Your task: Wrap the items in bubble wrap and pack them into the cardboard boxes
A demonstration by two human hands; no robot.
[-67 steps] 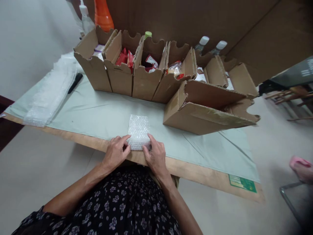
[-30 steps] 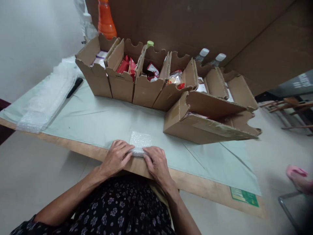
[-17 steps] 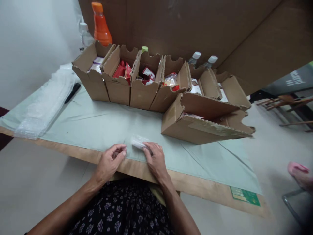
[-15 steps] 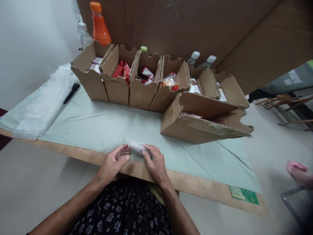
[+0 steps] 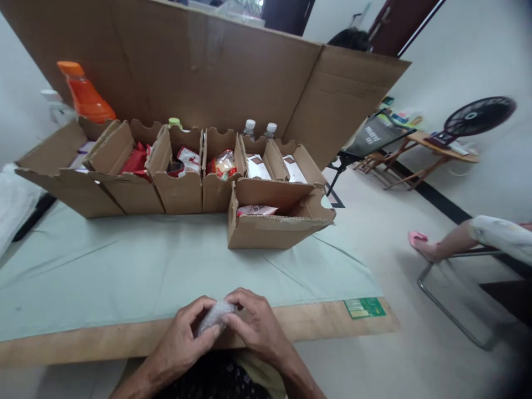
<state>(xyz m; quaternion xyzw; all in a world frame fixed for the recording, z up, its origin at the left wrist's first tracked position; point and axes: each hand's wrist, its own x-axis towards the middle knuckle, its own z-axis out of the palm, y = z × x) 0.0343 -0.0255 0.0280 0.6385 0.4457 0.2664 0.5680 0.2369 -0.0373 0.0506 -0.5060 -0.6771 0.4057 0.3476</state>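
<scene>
Between my two hands is a small bundle of clear bubble wrap (image 5: 216, 316), held above the wooden front edge of the table. My left hand (image 5: 183, 332) is closed round its left end, thumb in front. With thumb and fingers, my right hand (image 5: 255, 324) pinches the bundle's right end. Whatever the wrap encloses, if anything, cannot be made out. Beyond the hands, a cardboard bin (image 5: 270, 233) with a pink-and-white packet (image 5: 255, 210) inside stands on the pale green cloth (image 5: 166, 266).
Behind stands a row of cardboard bins (image 5: 183, 194) holding red packets (image 5: 137, 160) and white boxes (image 5: 258, 167). An orange bottle (image 5: 89, 97) is at the back left. Bubble wrap sheets (image 5: 14, 205) lie far left. To the right, a person's leg (image 5: 453, 241) rests by a metal chair frame (image 5: 449, 316).
My left hand, open beside the wrap before, is now closed on it. Both hands now grip the bundle, which looks more compact. The camera view has turned to the right and upward.
</scene>
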